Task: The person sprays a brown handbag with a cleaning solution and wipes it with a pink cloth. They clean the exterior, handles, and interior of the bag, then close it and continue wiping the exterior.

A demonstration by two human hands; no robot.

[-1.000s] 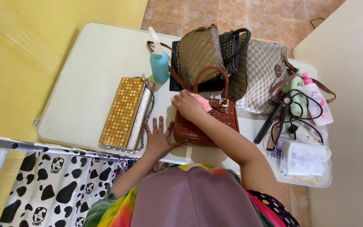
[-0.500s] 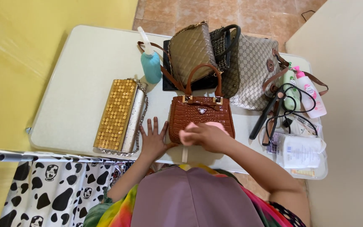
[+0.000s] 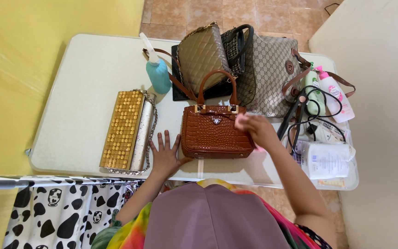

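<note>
Clenched around a small pink cloth, my right hand presses it against the right end of the brown crocodile-pattern handbag, just below the gold clasp. My left hand lies flat and released on the desk, fingers spread, its thumb touching the bag's lower left corner. The bag sits at the centre of the frame, lying on its back near the desk's near edge, handle pointing up the frame.

To wipe well here, I judge the flat hand should brace the bag so it does not slide, while the cloth follows the embossed grain in short strokes and goes gently round the metal fittings.

Left of centre lies a gold studded clutch with a chain, near my left hand but apart from it. A teal pump bottle stands above it. Behind the brown bag lean a quilted tan bag and a patterned canvas bag. At the right of the frame a black hair straightener with its tangled cord lies just beside my right hand, with a pink-capped lotion bottle and a white packet beyond. I think that cord is the likeliest snag for a wide stroke off the bag's right end.
</note>
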